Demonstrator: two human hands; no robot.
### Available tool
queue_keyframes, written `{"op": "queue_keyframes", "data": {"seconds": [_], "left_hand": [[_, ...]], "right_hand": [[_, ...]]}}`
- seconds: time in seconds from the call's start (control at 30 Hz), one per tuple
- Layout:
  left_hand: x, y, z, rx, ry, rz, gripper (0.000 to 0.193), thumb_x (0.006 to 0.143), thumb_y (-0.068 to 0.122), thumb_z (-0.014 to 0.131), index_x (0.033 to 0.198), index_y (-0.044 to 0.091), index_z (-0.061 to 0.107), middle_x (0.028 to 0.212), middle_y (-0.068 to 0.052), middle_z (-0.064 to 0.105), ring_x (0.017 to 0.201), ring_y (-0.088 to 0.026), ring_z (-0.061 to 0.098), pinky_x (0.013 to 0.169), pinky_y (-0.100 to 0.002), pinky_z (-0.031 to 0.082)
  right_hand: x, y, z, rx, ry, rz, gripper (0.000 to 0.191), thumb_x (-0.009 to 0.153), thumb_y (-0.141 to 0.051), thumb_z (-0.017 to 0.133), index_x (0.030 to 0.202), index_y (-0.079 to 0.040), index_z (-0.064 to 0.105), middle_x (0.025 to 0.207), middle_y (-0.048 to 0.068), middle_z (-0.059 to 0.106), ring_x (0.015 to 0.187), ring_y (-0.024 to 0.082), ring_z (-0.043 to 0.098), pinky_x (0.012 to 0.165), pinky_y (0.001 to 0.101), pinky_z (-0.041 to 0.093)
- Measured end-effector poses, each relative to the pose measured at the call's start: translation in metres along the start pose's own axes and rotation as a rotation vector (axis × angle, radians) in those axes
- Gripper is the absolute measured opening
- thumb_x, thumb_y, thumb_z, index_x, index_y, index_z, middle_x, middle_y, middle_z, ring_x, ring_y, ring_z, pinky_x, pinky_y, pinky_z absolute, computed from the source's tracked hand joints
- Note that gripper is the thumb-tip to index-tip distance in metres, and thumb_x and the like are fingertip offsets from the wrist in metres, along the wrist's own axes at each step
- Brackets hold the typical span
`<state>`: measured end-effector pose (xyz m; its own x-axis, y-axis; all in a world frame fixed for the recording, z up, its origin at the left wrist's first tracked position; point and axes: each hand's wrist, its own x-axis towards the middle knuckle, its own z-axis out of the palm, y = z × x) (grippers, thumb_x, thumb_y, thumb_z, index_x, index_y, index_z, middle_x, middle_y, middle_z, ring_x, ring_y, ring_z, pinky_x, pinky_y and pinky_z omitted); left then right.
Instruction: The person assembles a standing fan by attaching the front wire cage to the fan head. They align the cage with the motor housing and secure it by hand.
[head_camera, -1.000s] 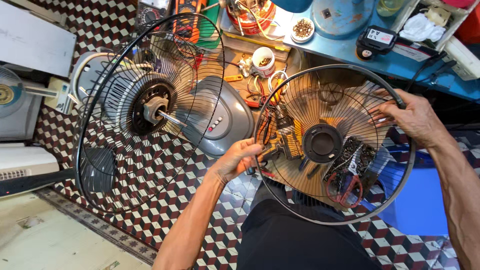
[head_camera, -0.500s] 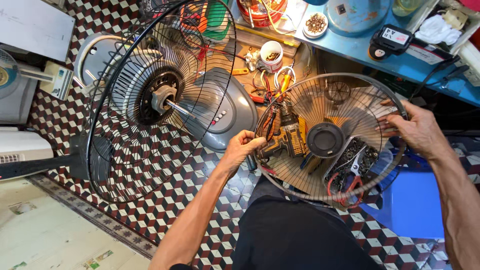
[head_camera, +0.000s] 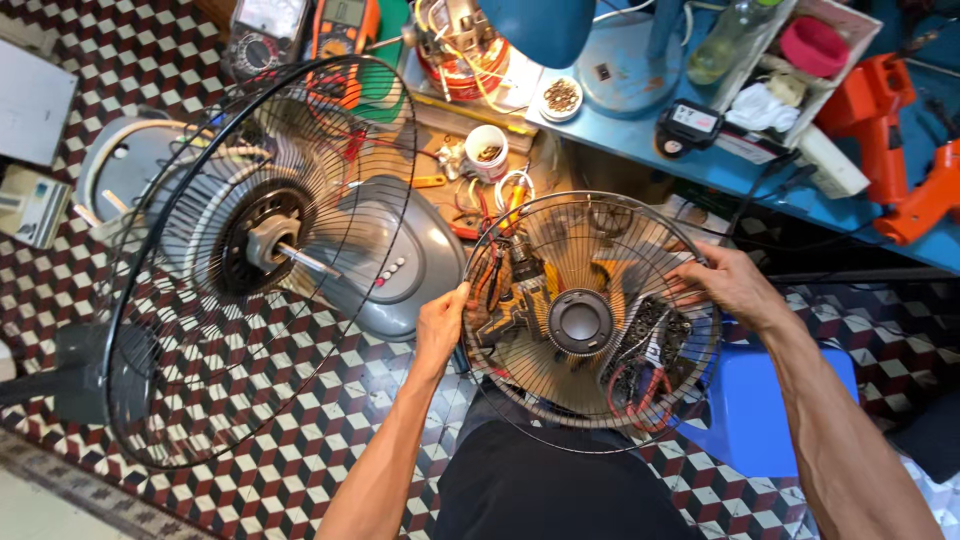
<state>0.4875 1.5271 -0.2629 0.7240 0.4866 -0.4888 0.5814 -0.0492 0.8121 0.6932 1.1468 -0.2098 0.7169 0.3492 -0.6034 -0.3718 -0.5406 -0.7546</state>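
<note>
A: What is changing?

B: The round wire front fan guard (head_camera: 590, 322) is now sitting lower and more central over the lap, clear of the rear cage on the grey fan body (head_camera: 262, 250) at nine o'clock.

A: And the fingers?

B: The left hand (head_camera: 440, 325) is clenching the guard's rim at nine o'clock; the right hand (head_camera: 735, 285) is gripping it at two o'clock.

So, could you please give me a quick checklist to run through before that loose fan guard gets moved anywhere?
1. Left hand on the loose guard's rim: ok.
2. Right hand on the opposite rim: ok.
3. Loose guard apart from the rear guard on the fan: ok.
4. Motor shaft bare, no blade on it: ok.
5. Floor under the guard free of tools: not ok.
6. Fan unplugged: cannot tell.
</note>
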Motion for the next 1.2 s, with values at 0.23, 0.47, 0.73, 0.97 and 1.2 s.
{"op": "queue_keyframes", "data": {"seconds": [0.23, 0.47, 0.73, 0.97, 1.2], "left_hand": [[0.01, -0.003, 0.011, 0.145, -0.027, -0.094, 0.056, 0.098, 0.055, 0.057, 0.107, 0.006, 0.082, 0.08, -0.005, 0.079, 0.073, -0.009, 0.07, 0.068, -0.025, 0.051], [-0.017, -0.026, 0.011, -0.239, -0.071, -0.373, 0.053, 0.095, 0.052, 0.064, 0.102, 0.002, 0.08, 0.088, -0.005, 0.076, 0.07, -0.013, 0.065, 0.057, -0.027, 0.048], [-0.04, -0.023, 0.012, -0.449, -0.001, -0.478, 0.044, 0.091, 0.046, 0.067, 0.111, 0.009, 0.077, 0.096, -0.003, 0.077, 0.08, -0.009, 0.069, 0.066, -0.027, 0.055], [-0.033, -0.004, 0.009, -0.342, 0.012, -0.291, 0.048, 0.098, 0.048, 0.061, 0.106, 0.004, 0.078, 0.089, -0.006, 0.072, 0.073, -0.015, 0.059, 0.064, -0.031, 0.05], [-0.071, 0.051, 0.006, -0.533, -0.01, 0.085, 0.036, 0.102, 0.03, 0.061, 0.126, 0.003, 0.068, 0.099, 0.001, 0.065, 0.087, -0.007, 0.06, 0.083, -0.023, 0.051]], "right_hand": [[0.013, 0.001, 0.001, 0.02, -0.012, 0.073, 0.027, 0.099, -0.014, 0.059, 0.12, 0.0, 0.07, 0.101, 0.013, 0.076, 0.087, 0.021, 0.073, 0.075, 0.0369, 0.061], [0.02, -0.007, 0.008, 0.082, -0.075, 0.117, 0.035, 0.097, -0.014, 0.057, 0.13, -0.008, 0.064, 0.104, 0.011, 0.074, 0.086, 0.022, 0.072, 0.075, 0.037, 0.061], [0.025, -0.015, 0.007, -0.034, -0.089, 0.089, 0.028, 0.099, -0.014, 0.059, 0.122, -0.001, 0.068, 0.104, 0.015, 0.076, 0.091, 0.023, 0.074, 0.076, 0.0366, 0.063], [0.023, -0.025, -0.003, -0.022, -0.172, 0.012, 0.034, 0.097, -0.014, 0.06, 0.128, -0.002, 0.066, 0.112, 0.014, 0.075, 0.094, 0.022, 0.074, 0.078, 0.0375, 0.064], [0.02, -0.021, -0.012, 0.21, -0.196, 0.026, 0.046, 0.094, -0.012, 0.06, 0.14, -0.008, 0.059, 0.114, 0.017, 0.073, 0.092, 0.026, 0.073, 0.077, 0.0387, 0.062]]}}
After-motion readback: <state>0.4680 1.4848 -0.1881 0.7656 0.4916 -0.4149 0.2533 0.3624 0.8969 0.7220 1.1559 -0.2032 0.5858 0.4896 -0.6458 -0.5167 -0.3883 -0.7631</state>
